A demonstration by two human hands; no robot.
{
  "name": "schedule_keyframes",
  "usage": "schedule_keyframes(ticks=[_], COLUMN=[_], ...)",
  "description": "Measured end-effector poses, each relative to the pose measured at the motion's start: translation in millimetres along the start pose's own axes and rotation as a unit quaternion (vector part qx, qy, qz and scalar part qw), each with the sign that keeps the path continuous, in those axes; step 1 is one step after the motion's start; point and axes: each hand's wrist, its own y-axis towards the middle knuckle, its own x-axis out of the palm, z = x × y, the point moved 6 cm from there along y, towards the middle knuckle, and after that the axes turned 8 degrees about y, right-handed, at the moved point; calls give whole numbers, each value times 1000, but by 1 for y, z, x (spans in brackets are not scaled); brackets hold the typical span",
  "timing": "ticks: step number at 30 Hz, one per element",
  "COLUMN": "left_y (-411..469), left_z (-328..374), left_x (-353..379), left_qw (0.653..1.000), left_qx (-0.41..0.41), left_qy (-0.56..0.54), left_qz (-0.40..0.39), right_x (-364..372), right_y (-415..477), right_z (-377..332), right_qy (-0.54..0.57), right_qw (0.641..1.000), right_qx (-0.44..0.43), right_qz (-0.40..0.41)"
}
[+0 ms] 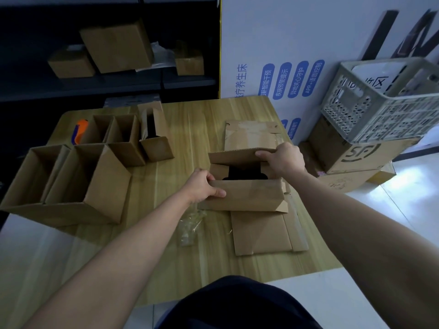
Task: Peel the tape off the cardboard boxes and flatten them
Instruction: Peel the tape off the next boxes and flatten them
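Left of grey crate (380, 119), white wall panel (273, 32) carries sideways print I can read: black line (241, 79) ending 疗养生床, then four blue pills (297, 78): …智能干预, 疾病预警提示, 异地关心守护, APP+语音控制. Directly under crate, brown carton (344, 162) shows SF logo (361, 151) in circle. Inside crate, white card (377, 79) bears big character; I can't make it out. Above crate, large dark letters (403, 36) on panel, cropped, unreadable to me.

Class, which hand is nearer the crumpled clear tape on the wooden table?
Left. The left hand grips the near flap of the brown cardboard box, beside the crumpled clear tape; the right hand holds the far flap, farther away.
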Motion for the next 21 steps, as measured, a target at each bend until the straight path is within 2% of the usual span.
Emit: schedule_keyframes(ticks=[6,9,11,14,17,18,21], left_y=[-1,-2,-1,1,5,6,5], left_z=[4,2,-3,-5,7,15,44], left_x=[-3,-12,-15,-16,-27,-33,-53], left_qw=[999,988,982,984,983,982,969], left_qx=[26,27,21,4,12,28,91], left_qy=[-15,-150,-182,-177,-166,-158,-162], left_qz=[24,38,38,38,81,101,162], right_x=[0,-2,-1,1,6,8,12], right_y=[4,6,6,4,-2,-6,-19], right_z=[9,11,8,-12,-45,-57,-94], right_qy=[12,-2,-18,-124,-331,-347,-251], right_qw=[1000,1000,999,986,922,910,921], right_qx=[3,-7,-24,-71,-147,-165,-224], right_qz=[15,9,-22,-85,-139,-155,-194])
